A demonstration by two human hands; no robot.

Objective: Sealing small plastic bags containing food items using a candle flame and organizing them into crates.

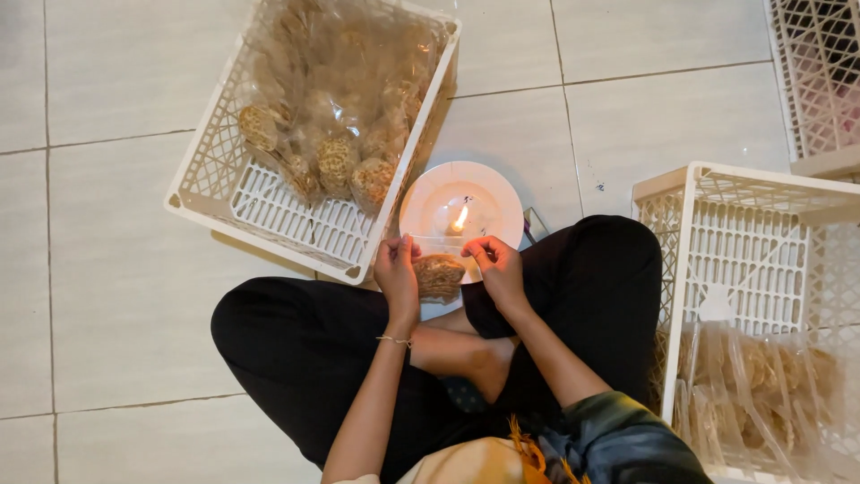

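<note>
I sit cross-legged on a tiled floor. My left hand (397, 270) and my right hand (495, 266) pinch the two top corners of a small clear plastic bag (439, 273) holding a round brown lattice cracker. The bag's upper edge is held close to a small lit candle flame (460, 218) standing on a white plate (430, 193) just beyond my hands. Both hands grip the bag, one at each side.
A white lattice plastic crate (269, 211) at upper left holds several bagged crackers (345, 161). Another white crate (752, 260) at right holds clear bags of crackers (761, 385). A third crate (820, 81) is at the top right corner.
</note>
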